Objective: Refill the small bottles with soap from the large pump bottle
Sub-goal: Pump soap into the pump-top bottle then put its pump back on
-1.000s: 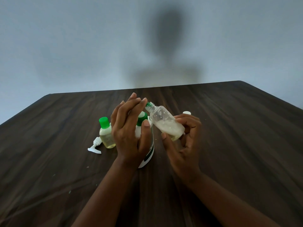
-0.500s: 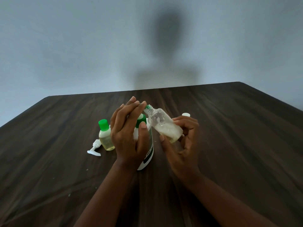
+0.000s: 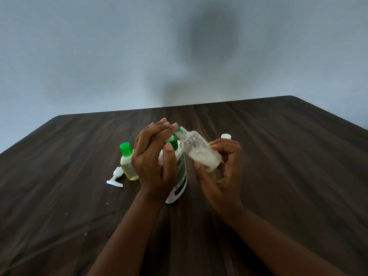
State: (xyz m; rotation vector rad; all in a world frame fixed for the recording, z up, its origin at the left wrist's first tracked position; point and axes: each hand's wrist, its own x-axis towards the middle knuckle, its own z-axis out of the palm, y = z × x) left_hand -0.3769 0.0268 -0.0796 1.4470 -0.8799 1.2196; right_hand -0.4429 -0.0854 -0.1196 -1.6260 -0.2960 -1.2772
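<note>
My right hand (image 3: 221, 176) grips a small clear bottle (image 3: 201, 152), tilted with its open neck up and to the left. Pale soap with bubbles sits in its lower end. My left hand (image 3: 153, 158) stands in front of the large white pump bottle (image 3: 179, 176) with its fingers fairly straight. Its fingertips touch a small green piece (image 3: 180, 128) at the small bottle's mouth, and its thumb lies against the large bottle's green neck (image 3: 173, 143). Much of the large bottle is hidden behind that hand.
A second small bottle (image 3: 128, 164) of yellowish soap with a green cap stands left of my left hand. The white pump head (image 3: 115, 179) lies on the dark wooden table (image 3: 278, 176) beside it. A white cap (image 3: 226, 136) sits behind my right hand.
Both hands and the tilted small bottle hold nearly the same pose; only the view has shifted slightly.
</note>
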